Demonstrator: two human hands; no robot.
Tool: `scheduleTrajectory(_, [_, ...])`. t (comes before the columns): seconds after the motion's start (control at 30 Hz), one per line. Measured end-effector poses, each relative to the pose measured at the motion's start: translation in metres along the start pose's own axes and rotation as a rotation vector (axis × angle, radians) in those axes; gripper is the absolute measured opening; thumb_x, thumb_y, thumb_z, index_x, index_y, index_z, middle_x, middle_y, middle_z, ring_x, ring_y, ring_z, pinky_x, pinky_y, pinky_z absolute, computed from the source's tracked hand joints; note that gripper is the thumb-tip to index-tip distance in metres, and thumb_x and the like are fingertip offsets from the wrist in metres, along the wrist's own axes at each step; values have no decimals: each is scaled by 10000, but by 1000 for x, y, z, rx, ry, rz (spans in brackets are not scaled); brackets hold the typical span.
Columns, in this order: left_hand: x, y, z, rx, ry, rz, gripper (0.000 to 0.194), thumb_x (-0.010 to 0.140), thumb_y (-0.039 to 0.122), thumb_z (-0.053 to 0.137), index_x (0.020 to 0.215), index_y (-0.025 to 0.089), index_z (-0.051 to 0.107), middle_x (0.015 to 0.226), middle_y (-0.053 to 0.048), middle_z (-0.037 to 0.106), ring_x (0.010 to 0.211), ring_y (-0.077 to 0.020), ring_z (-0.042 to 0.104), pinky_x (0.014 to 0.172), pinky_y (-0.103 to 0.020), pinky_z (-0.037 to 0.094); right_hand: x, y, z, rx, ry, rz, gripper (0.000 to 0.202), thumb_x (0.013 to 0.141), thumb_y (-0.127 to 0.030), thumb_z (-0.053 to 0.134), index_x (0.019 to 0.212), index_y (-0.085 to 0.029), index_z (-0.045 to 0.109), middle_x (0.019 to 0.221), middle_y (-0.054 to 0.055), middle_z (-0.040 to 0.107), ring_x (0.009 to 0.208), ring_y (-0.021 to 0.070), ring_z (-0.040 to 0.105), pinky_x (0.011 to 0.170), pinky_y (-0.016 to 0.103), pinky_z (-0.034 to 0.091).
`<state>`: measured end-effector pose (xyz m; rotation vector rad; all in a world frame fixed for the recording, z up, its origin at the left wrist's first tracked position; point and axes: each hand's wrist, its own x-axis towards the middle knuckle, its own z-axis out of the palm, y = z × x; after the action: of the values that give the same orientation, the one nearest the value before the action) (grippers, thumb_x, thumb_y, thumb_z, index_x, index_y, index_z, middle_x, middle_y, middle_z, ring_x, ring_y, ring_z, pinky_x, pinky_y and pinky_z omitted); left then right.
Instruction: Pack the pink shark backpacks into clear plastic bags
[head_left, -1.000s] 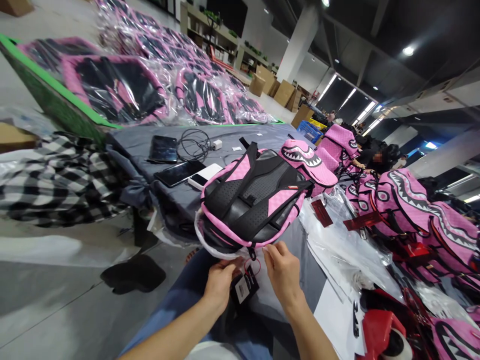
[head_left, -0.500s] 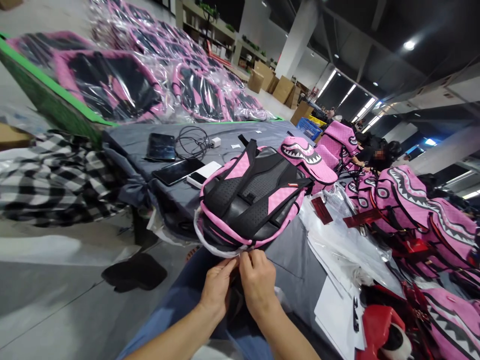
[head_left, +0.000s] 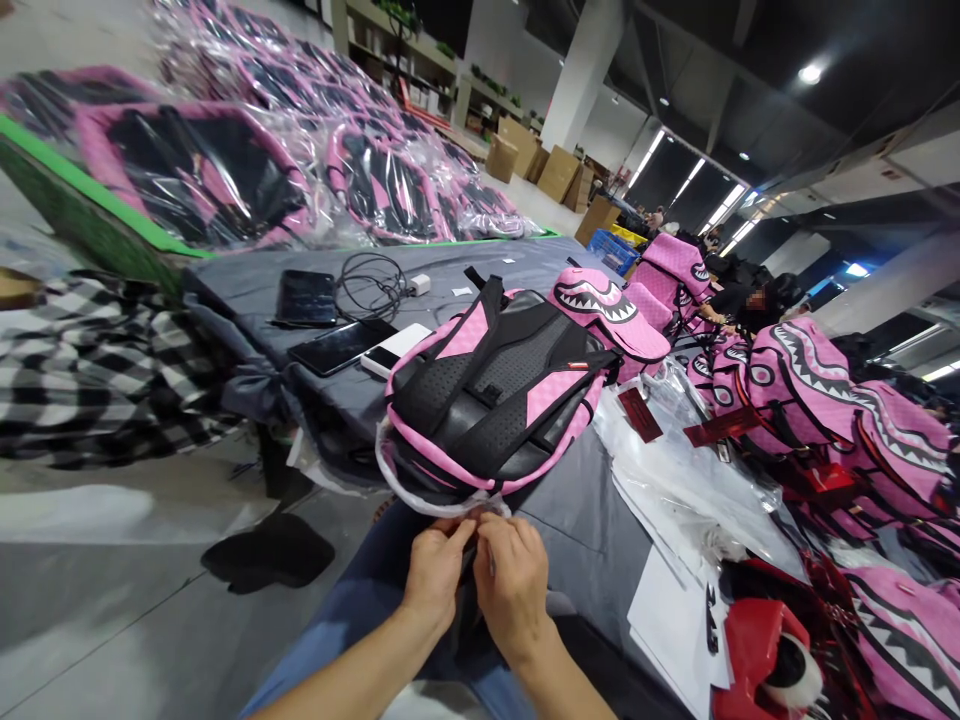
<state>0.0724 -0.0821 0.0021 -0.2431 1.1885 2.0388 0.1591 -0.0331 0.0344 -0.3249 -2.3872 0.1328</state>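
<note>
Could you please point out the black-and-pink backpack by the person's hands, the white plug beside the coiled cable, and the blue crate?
Black-and-pink backpack (head_left: 496,375): head view, on its back panel.
White plug (head_left: 420,285): head view, on its casing.
Blue crate (head_left: 611,252): head view, on its side wall.

Brought the right hand (head_left: 516,580) in close beside the left hand (head_left: 435,565), after holding the two apart a second ago below the bottom edge of the backpack (head_left: 487,395). Lost from sight the tag and its red string, both visible between the two a second ago. Lowered both hands slightly since half a second ago, baring a little more of the white plastic (head_left: 491,503) above them. Shifted the view, too, carrying the cable (head_left: 373,287) and phone (head_left: 343,346) slightly leftward.
</note>
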Motion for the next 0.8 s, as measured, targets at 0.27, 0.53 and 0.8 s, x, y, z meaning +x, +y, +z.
scheduleTrajectory(0.27, [2, -5, 0, 82, 76, 108, 375, 447, 420, 863, 718, 175, 776, 757, -51, 773, 759, -228, 675, 780, -351, 543, 11, 13, 28, -275, 196, 173, 188, 1017, -230, 518, 851, -218, 604, 778, 36, 636, 716, 196, 539, 666, 332, 361])
scheduleTrajectory(0.53, [-8, 16, -3, 212, 62, 153, 295, 398, 385, 869, 617, 206, 786, 685, -50, 767, 752, -250, 698, 751, -337, 562, 13, 11, 26, -353, 84, 2, 190, 945, -116, 524, 791, -220, 568, 804, 41, 564, 740, 203, 472, 655, 324, 338])
scheduleTrajectory(0.8, [-13, 33, 9, 243, 20, 97, 296, 401, 392, 845, 590, 180, 761, 656, -57, 753, 672, -219, 671, 611, -287, 524, 16, -5, 22, -356, -27, 119, 90, 822, -254, 640, 815, -224, 555, 798, 58, 546, 737, 237, 449, 647, 364, 340])
